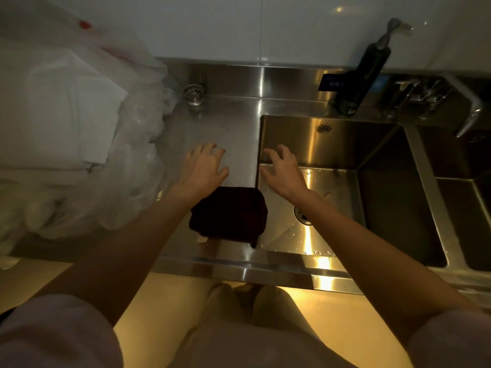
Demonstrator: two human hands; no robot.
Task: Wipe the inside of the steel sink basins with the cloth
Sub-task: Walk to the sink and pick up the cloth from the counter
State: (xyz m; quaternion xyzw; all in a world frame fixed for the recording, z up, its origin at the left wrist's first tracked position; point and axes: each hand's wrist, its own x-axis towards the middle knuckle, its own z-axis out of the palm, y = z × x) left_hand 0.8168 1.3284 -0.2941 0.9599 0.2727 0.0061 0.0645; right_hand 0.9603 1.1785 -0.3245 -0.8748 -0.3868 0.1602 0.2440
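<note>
A dark, folded cloth (pixel 229 215) lies on the steel counter at the left rim of the left sink basin (pixel 332 144), one corner hanging over the edge. My left hand (pixel 203 168) hovers over the counter just beyond the cloth, fingers spread, holding nothing. My right hand (pixel 283 168) hangs over the left edge of the basin, fingers loosely spread, also holding nothing. The basin floor is wet and has a round drain (pixel 301 215). A second basin (pixel 475 208) lies at the far right, partly cut off.
Clear plastic bags (pixel 127 160) with white folded material fill the counter at left. A drain strainer (pixel 194 94) sits at the back of the counter. A dark pump bottle (pixel 364 73) and a tap (pixel 467 107) stand behind the basins.
</note>
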